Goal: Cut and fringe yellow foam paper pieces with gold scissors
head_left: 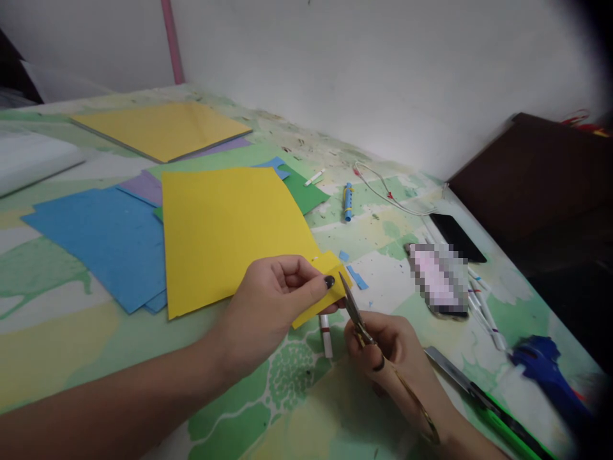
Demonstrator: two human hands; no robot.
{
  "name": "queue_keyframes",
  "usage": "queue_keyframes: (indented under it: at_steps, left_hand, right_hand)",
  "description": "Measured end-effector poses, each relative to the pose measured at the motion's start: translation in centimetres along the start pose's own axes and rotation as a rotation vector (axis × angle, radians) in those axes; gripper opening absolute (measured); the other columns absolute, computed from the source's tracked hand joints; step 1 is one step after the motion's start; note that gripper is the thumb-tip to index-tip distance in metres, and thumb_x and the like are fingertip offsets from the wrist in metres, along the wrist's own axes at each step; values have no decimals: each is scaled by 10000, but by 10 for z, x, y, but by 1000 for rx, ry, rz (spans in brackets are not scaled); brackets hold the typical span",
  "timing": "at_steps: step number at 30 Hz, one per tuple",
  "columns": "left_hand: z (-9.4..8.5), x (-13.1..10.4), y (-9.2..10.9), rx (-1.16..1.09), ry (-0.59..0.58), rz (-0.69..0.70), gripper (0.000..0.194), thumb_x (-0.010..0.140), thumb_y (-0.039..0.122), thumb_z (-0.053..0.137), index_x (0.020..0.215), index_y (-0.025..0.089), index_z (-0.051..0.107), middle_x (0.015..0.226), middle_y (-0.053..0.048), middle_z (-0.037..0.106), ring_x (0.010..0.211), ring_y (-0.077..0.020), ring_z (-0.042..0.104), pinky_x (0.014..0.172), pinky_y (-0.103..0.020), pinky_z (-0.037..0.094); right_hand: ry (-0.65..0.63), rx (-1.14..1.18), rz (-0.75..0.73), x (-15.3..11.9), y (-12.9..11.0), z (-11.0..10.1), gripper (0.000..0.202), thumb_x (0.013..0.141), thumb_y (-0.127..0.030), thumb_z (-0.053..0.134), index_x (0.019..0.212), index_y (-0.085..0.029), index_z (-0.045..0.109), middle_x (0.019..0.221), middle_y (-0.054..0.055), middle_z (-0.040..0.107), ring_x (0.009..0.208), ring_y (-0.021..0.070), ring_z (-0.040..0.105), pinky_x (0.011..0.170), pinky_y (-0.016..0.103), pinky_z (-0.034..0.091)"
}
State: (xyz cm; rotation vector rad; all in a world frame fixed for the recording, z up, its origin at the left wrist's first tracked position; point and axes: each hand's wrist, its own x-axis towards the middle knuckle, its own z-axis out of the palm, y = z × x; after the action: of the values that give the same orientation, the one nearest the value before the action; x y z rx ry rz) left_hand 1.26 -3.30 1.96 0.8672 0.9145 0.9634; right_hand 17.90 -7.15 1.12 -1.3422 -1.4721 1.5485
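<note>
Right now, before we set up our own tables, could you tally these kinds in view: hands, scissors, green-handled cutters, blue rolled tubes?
Hands: 2 (left hand, right hand)
Scissors: 1
Green-handled cutter: 1
Blue rolled tube: 1
Total: 5

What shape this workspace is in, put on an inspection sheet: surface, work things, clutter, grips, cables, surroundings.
Surface: green, yellow and white patterned tablecloth, dark specks scattered on it.
Work things: small yellow piece and scissors; large yellow sheet lies behind, overlapping blue sheets.
Clutter: blue scraps, markers, phone, green-handled cutter with its blade exposed.
Left grip: pinches the small yellow piece.
Right grip: holds the scissors, blade tips at that piece.
Cables: looped white cord on the cloth, its use unclear.
Surroundings: white wall, pink pole.
</note>
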Motion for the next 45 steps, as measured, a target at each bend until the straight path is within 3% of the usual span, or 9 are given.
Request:
queue_keyframes:
  at_steps: [13,31,45]
  left_hand:
    - [0,1,1,36,4,3,148,730,228,650,646,136,569,697,-43,707,679,-154,676,665,-226,528]
    - [-1,2,0,78,21,-5,132,716,236,660,655,141,591,685,-38,705,660,-150,676,626,-204,522]
    - [-1,2,0,65,7,3,132,721,230,653,652,141,584,707,-42,706,685,-163,680,666,-235,530]
  right_hand:
    - [25,-10,-18,-1,0,0,509,645,-632,618,579,-154,457,508,-62,315,447,49,216,380,191,172]
    - [107,-131,74,2,4,0,440,615,-479,702,501,-173,408,459,-72,272,430,54,216,373,196,141]
    - [110,-120,63,2,3,1,460,601,-508,708,493,-172,414,449,-72,270,426,54,219,377,201,144]
